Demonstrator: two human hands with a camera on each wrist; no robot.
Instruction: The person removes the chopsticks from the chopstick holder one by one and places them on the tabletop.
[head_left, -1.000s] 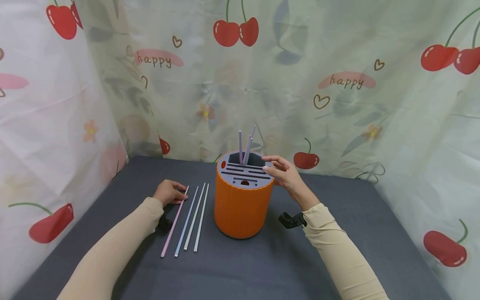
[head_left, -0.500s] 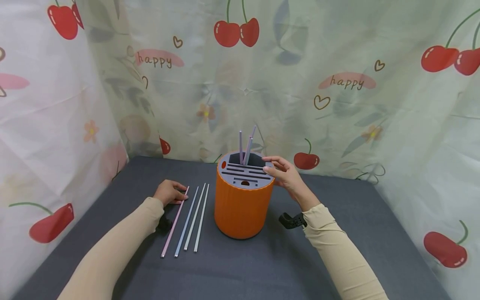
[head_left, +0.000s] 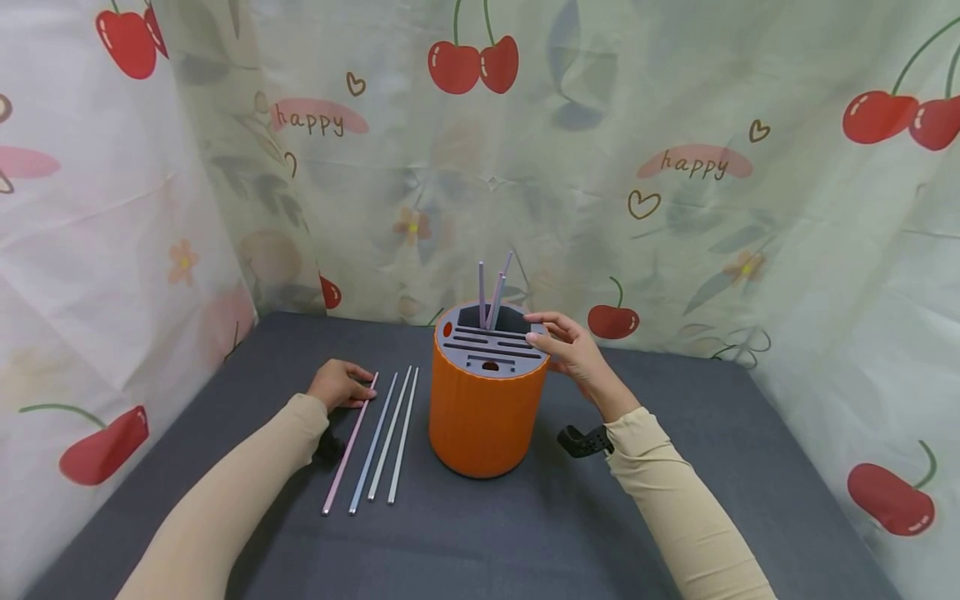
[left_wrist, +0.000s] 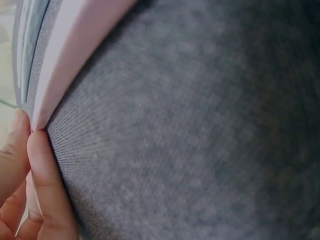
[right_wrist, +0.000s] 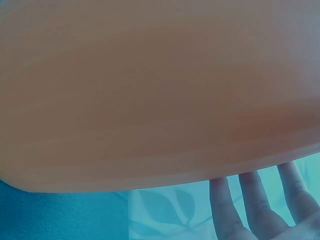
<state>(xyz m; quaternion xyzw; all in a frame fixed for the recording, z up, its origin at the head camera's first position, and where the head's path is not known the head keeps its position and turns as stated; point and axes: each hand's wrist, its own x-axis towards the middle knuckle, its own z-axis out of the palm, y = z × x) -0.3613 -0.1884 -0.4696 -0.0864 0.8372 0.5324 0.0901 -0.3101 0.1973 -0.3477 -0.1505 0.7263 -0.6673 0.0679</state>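
Observation:
My left hand [head_left: 342, 384] pinches a pink chopstick [head_left: 347, 458] near its far end, between thumb and finger; the chopstick lies along the grey tabletop. In the left wrist view, the fingertips meet on the end of the pink chopstick [left_wrist: 67, 60]. Beside it lie a blue chopstick [head_left: 372, 446] and two pale silvery chopsticks [head_left: 393, 437], roughly side by side. My right hand [head_left: 573, 354] rests on the right rim of an orange cylindrical utensil holder [head_left: 483, 421]. In the right wrist view, fairly straight fingers touch the side of the holder [right_wrist: 150, 100].
The holder's grey top has slots, a small hole and a larger back opening, where several pinkish and bluish sticks [head_left: 482, 292] stand upright or leaning. A dark grey cloth [head_left: 465, 550] covers the table. Curtains [head_left: 480, 167] with a cherry print enclose the back and sides.

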